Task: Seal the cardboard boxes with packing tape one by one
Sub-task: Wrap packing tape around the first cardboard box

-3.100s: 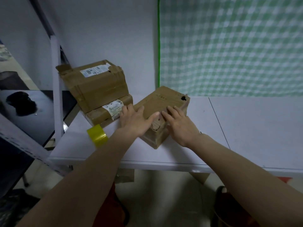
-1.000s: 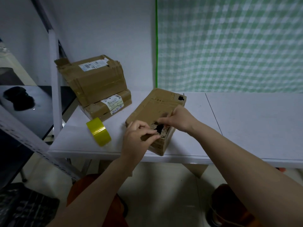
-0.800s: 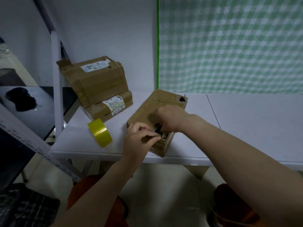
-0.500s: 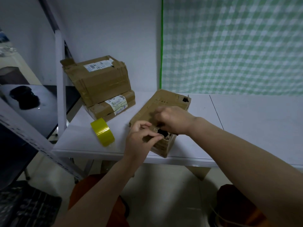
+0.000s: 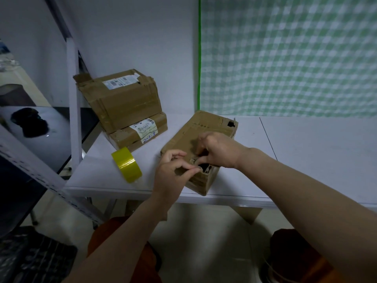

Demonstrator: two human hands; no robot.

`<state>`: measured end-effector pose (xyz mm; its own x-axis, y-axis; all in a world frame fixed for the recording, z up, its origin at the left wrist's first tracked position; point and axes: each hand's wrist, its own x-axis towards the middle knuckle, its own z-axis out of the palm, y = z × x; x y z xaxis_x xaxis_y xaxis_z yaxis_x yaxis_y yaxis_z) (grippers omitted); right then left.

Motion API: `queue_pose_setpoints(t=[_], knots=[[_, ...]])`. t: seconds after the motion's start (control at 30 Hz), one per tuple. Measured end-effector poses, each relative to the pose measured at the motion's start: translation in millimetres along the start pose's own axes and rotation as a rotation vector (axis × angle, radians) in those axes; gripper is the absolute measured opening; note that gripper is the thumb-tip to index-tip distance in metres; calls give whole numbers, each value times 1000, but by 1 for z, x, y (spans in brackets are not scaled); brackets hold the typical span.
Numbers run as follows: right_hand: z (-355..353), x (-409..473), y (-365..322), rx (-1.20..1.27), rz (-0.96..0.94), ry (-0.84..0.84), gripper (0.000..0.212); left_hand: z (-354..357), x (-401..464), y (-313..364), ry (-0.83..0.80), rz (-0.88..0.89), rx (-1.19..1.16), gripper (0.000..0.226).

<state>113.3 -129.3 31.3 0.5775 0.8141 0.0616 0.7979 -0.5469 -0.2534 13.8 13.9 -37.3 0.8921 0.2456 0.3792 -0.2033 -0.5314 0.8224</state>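
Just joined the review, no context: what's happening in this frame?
A person is working on a battered brown cardboard box on the white table. Both hands, left hand and right hand, pinch torn flaps at its near corner. The yellow packing tape roll lies untouched beside it; two more stacked cardboard boxes wait behind.

Right hand (image 5: 219,150) hides box (image 5: 195,131) torn corner; label (image 5: 145,128) print unreadable.

Makeshift packing or storage corner, likely a small office back room. White table (image 5: 306,160) against plain wall (image 5: 132,37); worn shipping boxes (image 5: 122,107) with labels stacked at 11 o'clock, yellow tape roll (image 5: 126,164) beside them. Metal shelving upright (image 5: 71,99) at 9 o'clock. Green checked cloth (image 5: 285,58) hung at 1 o'clock.
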Motion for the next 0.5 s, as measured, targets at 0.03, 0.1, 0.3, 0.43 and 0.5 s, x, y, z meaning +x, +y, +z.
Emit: queue_pose_setpoints(t=[0.03, 0.1, 0.3, 0.43, 0.5], knots=[[0, 2, -1, -20, 13, -12, 25, 0, 0, 0, -6, -7, 1, 9], [1, 5, -3, -100, 20, -12, 21, -1, 0, 0, -15, -18, 9, 9], [0, 7, -4, -235, -33, -19, 7, -1, 1, 0, -13, -12, 23, 11], [-4, 5, -3, -163, -25, -64, 9, -1, 0, -1, -5, 2, 34, 11], [-4, 4, -6, -155, -31, -71, 15, -1, -1, -2, 1, 17, 47, 11]])
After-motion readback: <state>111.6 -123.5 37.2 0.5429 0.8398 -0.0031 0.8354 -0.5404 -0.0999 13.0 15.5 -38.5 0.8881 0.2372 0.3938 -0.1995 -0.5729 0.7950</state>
